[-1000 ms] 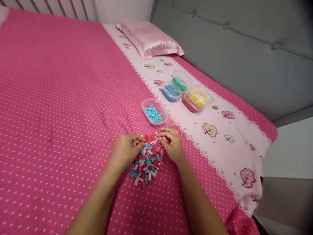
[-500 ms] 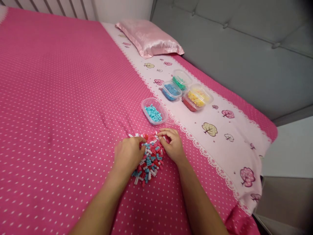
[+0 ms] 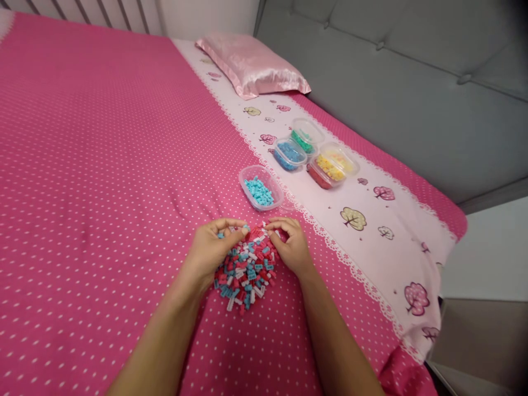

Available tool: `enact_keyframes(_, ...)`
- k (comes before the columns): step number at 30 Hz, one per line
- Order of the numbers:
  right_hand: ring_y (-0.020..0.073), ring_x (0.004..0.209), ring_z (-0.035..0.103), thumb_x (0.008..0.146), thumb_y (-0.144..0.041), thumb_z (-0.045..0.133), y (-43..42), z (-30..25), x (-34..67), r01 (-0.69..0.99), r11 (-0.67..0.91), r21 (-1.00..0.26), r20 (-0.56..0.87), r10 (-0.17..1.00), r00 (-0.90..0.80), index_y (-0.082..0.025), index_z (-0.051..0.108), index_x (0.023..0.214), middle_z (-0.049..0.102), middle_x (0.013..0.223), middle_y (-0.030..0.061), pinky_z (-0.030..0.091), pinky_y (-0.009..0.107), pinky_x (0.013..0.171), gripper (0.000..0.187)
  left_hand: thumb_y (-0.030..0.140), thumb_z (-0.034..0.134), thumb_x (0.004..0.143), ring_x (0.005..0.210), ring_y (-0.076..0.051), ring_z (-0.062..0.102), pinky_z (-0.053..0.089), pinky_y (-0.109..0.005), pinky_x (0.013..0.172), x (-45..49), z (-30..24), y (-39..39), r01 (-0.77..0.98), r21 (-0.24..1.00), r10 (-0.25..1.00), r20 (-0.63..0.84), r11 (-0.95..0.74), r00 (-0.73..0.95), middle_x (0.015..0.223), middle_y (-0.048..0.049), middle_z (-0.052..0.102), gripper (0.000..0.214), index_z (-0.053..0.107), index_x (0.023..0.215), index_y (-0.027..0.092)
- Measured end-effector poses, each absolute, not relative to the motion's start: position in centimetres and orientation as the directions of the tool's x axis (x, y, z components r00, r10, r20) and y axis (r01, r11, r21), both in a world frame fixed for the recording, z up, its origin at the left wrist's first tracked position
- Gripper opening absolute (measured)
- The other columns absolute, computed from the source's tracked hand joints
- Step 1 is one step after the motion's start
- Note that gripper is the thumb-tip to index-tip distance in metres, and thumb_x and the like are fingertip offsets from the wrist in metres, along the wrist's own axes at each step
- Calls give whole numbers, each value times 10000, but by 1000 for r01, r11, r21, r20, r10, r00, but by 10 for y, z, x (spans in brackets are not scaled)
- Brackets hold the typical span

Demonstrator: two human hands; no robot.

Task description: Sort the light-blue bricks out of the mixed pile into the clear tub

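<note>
A heap of small red, blue and white bricks (image 3: 246, 270) lies on the pink dotted bedsheet (image 3: 103, 165). My left hand (image 3: 210, 250) hovers at the heap's left edge, fingers pinched on a light-blue brick at the fingertips. My right hand (image 3: 291, 247) rests on the heap's right side, fingers curled and touching the bricks; whether it holds one is hidden. Just beyond the heap stands a clear tub of light-blue bricks (image 3: 260, 188).
Further back on the pale tree-print strip stand several clear tubs: blue bricks (image 3: 289, 154), green bricks (image 3: 306, 135), red and yellow bricks (image 3: 330, 165). A pink satin pillow (image 3: 251, 65) lies at the far end. A grey padded headboard (image 3: 391, 82) runs along the right; the bed edge drops off at right.
My left hand has lifted off the heap and turned, its fingertips now pinching a light-blue brick. My right hand has barely moved.
</note>
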State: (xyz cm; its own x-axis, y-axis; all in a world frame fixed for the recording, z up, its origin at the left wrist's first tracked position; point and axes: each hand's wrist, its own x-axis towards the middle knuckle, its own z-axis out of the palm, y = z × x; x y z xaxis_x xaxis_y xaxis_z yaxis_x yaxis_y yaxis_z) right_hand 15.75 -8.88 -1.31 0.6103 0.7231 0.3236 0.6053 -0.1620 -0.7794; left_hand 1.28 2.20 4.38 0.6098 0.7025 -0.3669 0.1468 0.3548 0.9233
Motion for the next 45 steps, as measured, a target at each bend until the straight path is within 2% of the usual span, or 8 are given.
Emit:
enact_keyframes(4,209,957,575,768,-202,596,-89,-14,158,604,-161,-780,323,723,610,-220,695,807,678,948,53,393,387,918,108,146,691,696,347,-10,186,126,-134,334,10,48,30,-106,739,574,-415,666,706,450,106,318,127,604,787,137)
enact_keyframes(11,213,951,578,766,-208,591,-89,-14,158,597,-162,-786,317,723,614,-228,695,803,680,943,49,396,397,916,112,98,360,880,394,-15,311,269,-106,335,7,61,38,-221,398,401,-456,890,794,578,16,427,265,505,657,109)
enact_keyframes(20,214,945,581,763,-210,593,-89,-14,158,596,-160,-787,313,730,608,-232,693,806,686,934,45,402,397,908,110,235,309,921,505,-76,488,319,-114,333,8,61,40,-217,540,514,-491,813,703,665,-76,550,391,618,758,59)
enact_keyframes(26,214,949,579,765,-209,601,-89,-13,158,596,-160,-787,308,735,604,-232,691,814,687,940,42,401,390,913,105,365,669,740,369,-31,321,236,-134,343,9,49,32,-27,843,648,-392,537,653,452,60,406,255,664,739,110)
enact_keyframes(30,212,946,578,767,-213,608,-89,-13,158,600,-159,-784,306,741,597,-228,693,826,690,937,42,401,388,910,104,367,723,647,436,-76,411,308,-200,446,9,42,26,331,939,671,-305,93,676,489,40,509,287,728,843,157)
enact_keyframes(33,210,942,579,765,-206,606,-89,-13,159,608,-154,-779,317,740,593,-227,690,820,691,926,40,403,383,903,103,358,633,720,413,-99,384,259,-227,457,11,40,24,525,788,649,-221,-322,729,420,48,447,256,746,903,218)
enact_keyframes(36,208,938,581,764,-198,599,-89,-13,159,612,-151,-776,320,742,589,-232,685,811,692,916,35,405,381,902,104,318,565,766,506,-157,524,339,-254,539,13,40,21,599,581,616,-201,-551,762,506,1,582,272,737,967,249)
enact_keyframes(45,208,934,584,766,-216,599,-88,-13,159,616,-164,-771,312,745,590,-235,685,809,697,913,33,405,383,897,98,278,484,828,853,-278,665,446,-335,697,19,41,11,633,320,605,-196,-705,772,897,-85,733,310,704,1046,301)
